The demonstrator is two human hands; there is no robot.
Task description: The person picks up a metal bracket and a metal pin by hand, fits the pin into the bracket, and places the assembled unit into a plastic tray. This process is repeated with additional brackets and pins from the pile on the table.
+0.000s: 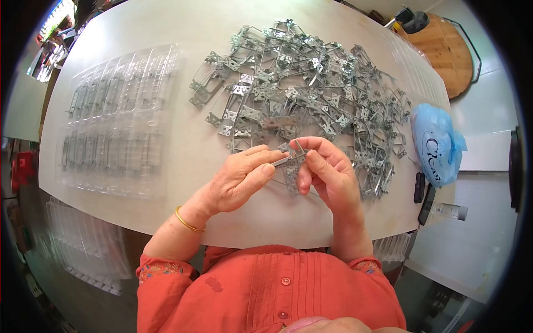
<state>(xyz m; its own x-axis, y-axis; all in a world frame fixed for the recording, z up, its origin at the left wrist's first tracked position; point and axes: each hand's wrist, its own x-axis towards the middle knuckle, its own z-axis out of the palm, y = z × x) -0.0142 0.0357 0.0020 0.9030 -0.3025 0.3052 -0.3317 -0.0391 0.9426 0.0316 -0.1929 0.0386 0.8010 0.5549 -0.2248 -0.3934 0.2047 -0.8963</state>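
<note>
My left hand (242, 176) pinches one end of a small metal bracket (283, 161) between its thumb and straight fingers. At the other end, the curled thumb and forefinger of my right hand (333, 173) grip the same bracket, where a thin rod sticks up. Fingers partly cover the piece, so its full shape is hidden. Just beyond both hands spreads a large tangled heap of metal brackets (277, 102) with thin rods and punched plates. Some of these parts lie directly under my fingertips.
Clear plastic trays (114, 125) holding rows of metal parts lie on the white table (183, 150) at left. A blue plastic bag (437, 145) and dark objects (423, 194) sit by the right edge. More plastic trays (83, 238) stand below the table at left.
</note>
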